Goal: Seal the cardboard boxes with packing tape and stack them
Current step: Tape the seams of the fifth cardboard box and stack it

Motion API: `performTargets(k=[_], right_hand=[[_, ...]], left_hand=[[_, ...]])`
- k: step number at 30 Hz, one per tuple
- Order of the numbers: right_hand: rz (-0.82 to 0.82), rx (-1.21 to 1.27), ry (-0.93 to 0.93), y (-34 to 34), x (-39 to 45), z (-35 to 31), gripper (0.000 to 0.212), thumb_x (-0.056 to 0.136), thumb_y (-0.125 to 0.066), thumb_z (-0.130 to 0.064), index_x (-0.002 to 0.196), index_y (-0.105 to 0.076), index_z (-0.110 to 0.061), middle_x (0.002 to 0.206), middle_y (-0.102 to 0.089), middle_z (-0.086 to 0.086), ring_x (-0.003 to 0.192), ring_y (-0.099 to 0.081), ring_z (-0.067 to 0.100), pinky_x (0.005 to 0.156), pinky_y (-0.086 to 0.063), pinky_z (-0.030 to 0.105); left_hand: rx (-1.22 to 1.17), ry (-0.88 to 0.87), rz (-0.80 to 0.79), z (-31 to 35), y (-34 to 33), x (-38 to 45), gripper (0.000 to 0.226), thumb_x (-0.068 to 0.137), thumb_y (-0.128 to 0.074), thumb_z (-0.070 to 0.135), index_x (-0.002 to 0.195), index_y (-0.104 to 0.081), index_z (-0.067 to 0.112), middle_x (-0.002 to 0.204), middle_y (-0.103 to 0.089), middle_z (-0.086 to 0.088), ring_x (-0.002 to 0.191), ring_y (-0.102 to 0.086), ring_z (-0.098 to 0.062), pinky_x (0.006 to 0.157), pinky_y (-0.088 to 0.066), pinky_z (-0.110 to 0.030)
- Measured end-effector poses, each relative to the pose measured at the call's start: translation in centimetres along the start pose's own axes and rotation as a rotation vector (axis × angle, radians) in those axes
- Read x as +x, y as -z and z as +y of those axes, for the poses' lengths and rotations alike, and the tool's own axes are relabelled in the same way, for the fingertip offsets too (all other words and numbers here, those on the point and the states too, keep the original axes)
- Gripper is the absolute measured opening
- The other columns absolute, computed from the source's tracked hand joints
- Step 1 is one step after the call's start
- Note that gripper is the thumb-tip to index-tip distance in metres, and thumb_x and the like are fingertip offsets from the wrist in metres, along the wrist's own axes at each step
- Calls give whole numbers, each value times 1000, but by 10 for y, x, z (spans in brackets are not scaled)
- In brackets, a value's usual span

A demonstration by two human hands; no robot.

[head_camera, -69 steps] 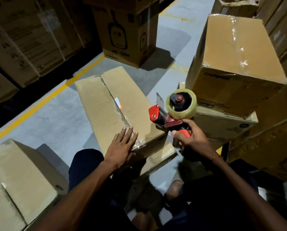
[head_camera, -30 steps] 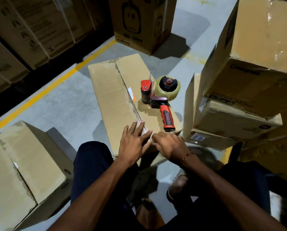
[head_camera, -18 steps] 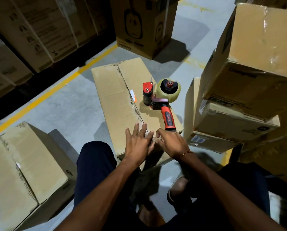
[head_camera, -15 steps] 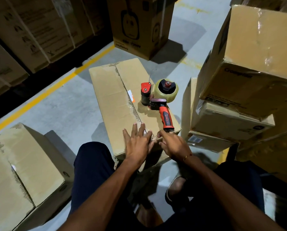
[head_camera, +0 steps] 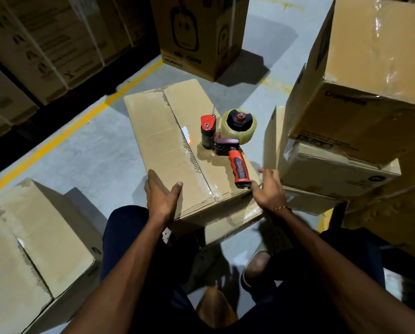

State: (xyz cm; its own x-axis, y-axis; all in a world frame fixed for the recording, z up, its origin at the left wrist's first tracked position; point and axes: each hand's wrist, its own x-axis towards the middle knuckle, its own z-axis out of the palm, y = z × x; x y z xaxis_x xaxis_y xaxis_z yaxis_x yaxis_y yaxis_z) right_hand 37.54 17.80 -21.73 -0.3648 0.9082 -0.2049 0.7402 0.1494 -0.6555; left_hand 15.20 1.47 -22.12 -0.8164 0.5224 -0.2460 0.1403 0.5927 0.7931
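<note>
box: we had the long cardboard box on the floor between our knees, flaps closed, glossy tape visible along the centre seam and over the near edge.
left hand: our left hand rested on the near left corner of that box, thumb on top and fingers over the left edge; we read it as steadying or getting ready to shift the box.
right hand: our right hand was at the near right corner, fingers loosely spread, gripping nothing, just beside the handle end.
tape gun: the red-handled tape dispenser lay on the box top right of the seam, handle toward us, so it stayed within reach.
stack: sealed boxes were piled just to the right, probably where this one goes.
other: a second box sat on the floor at our left, seam showing; we could not tell whether it was taped.
risk: lifting with the dispenser on top could slide it off.
</note>
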Motion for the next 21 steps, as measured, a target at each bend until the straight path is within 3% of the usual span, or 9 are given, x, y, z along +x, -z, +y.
performTargets(k=[3,9,14,21], right_hand=[[-122,81,-44,-2,6,-5,49,103,-53,-21,150,-40,-15,145,-51,12,128,-53,30,108,-44,50],[-190,145,-46,14,1,0,41,104,-53,-14,145,-47,-14,132,-60,9,112,-53,21,97,-42,37],[-183,189,-29,27,-23,24,37,102,-57,-14,139,-55,-8,129,-64,12,114,-60,27,98,-47,40],[-80,21,-55,33,-72,63,26,102,-56,-29,125,-62,-19,124,-66,2,111,-61,26,86,-43,36]], left_hand=[[-123,28,-22,-5,3,3,101,93,-72,35,162,1,20,166,-19,-5,151,-22,-27,116,-25,-35],[-130,28,-74,-2,1,-3,102,93,-71,30,161,5,21,168,-15,-2,152,-20,-25,114,-22,-31],[-145,44,-93,-17,-5,-28,103,93,-72,32,162,4,22,169,-5,2,154,-11,-20,115,-14,-26],[-143,53,-77,-34,-17,-79,101,90,-74,31,162,-4,22,167,-16,-3,152,-21,-23,110,-18,-23]])
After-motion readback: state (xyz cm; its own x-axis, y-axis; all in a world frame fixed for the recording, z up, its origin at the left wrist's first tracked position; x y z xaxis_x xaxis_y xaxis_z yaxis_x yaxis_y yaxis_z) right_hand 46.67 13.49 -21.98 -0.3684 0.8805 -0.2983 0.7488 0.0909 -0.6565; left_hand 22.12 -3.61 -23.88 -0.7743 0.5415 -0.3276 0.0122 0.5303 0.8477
